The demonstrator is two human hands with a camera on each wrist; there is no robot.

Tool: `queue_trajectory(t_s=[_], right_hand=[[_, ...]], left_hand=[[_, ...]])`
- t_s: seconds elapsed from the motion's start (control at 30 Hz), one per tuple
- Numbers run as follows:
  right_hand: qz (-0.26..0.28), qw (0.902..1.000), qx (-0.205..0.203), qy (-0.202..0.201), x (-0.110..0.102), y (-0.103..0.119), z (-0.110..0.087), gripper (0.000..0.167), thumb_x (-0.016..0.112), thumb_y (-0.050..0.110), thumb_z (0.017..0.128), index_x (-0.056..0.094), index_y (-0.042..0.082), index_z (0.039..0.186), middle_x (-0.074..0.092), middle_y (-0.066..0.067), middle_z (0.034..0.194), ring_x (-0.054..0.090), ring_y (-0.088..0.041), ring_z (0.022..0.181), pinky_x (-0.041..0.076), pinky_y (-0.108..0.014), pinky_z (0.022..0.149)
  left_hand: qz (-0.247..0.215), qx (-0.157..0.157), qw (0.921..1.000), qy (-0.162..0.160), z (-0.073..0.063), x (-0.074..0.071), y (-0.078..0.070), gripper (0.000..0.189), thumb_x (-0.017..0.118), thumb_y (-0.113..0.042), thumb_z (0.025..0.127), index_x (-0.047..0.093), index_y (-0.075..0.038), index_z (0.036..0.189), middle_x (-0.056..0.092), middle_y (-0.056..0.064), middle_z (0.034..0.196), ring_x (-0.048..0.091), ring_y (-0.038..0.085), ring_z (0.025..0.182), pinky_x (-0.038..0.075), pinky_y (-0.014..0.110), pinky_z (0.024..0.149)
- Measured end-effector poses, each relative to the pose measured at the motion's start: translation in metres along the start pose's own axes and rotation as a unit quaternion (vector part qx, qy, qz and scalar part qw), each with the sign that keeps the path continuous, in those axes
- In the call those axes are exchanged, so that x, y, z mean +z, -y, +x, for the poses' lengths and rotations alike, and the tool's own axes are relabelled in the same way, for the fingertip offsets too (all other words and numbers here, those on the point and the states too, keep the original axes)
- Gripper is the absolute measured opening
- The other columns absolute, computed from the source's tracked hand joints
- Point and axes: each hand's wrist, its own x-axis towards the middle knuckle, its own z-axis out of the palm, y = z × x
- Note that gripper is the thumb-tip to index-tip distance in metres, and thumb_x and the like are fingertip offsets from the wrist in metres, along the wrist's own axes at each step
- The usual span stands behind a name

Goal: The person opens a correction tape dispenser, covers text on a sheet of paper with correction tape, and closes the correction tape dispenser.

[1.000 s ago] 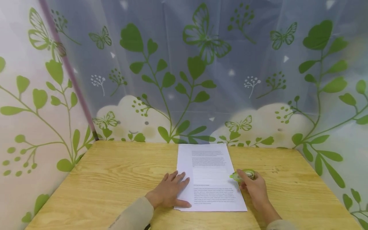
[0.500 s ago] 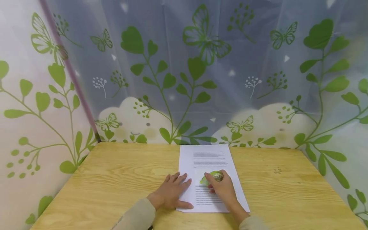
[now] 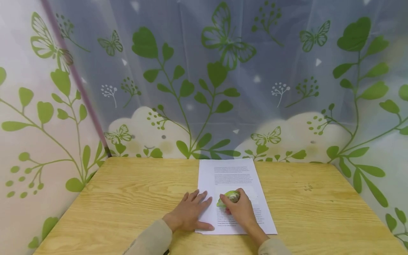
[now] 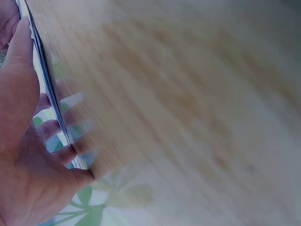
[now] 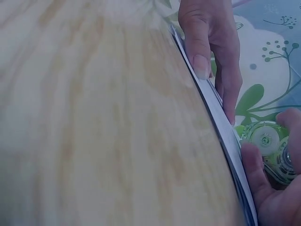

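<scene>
A stack of printed paper [image 3: 206, 177] lies on the wooden table, with a pale blank band across its text. My left hand [image 3: 190, 211] rests with fingers spread on the stack's left edge; the left wrist view shows the same hand [image 4: 28, 150] along the sheets' side. Over the middle of the page, my right hand [image 3: 243, 212] pinches a clear green correction tape [image 3: 233, 196] between thumb and fingers. Its tip points left, at the line just above the lower paragraph. In the right wrist view the reels inside the correction tape [image 5: 264, 139] show through its case.
The light wooden table [image 3: 134, 191] extends to both sides of the paper. Behind it hangs a curtain [image 3: 191, 88] printed with green leaves, butterflies and clouds. A pinkish pole [image 3: 76, 81] stands at the back left corner.
My right hand has moved left with the correction tape, from the page's right edge to above its middle. In the last half second it shifted slightly further left. The left hand stays in place.
</scene>
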Motion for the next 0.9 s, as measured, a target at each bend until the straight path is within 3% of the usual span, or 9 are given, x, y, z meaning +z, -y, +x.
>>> queue_trajectory(t_s=[0.43,0.9], right_hand=[[-0.035,0.9987,-0.034,0.018,0.0012,0.0036,0.0009,0.049,0.071,0.039,0.085,0.046,0.001,0.101,0.06,-0.002,0.064,0.058,-0.013,0.052,0.049,-0.026,0.056],[-0.071,0.9967,-0.034,0.016,-0.0009,0.0038,0.0001,0.05,0.071,0.039,0.085,0.045,0.0,0.102,0.059,-0.002,0.062,0.056,-0.012,0.05,0.047,-0.027,0.051]], left_hand=[[-0.001,-0.001,1.0,-0.003,-0.0012,-0.0044,0.0,0.088,0.051,-0.07,0.083,0.038,-0.013,0.147,0.032,0.014,0.151,0.027,0.041,0.136,0.027,0.06,0.104],[-0.003,0.001,1.0,-0.006,-0.0012,-0.0029,-0.0008,0.088,0.051,-0.071,0.082,0.039,-0.012,0.147,0.033,0.014,0.151,0.029,0.04,0.136,0.028,0.06,0.103]])
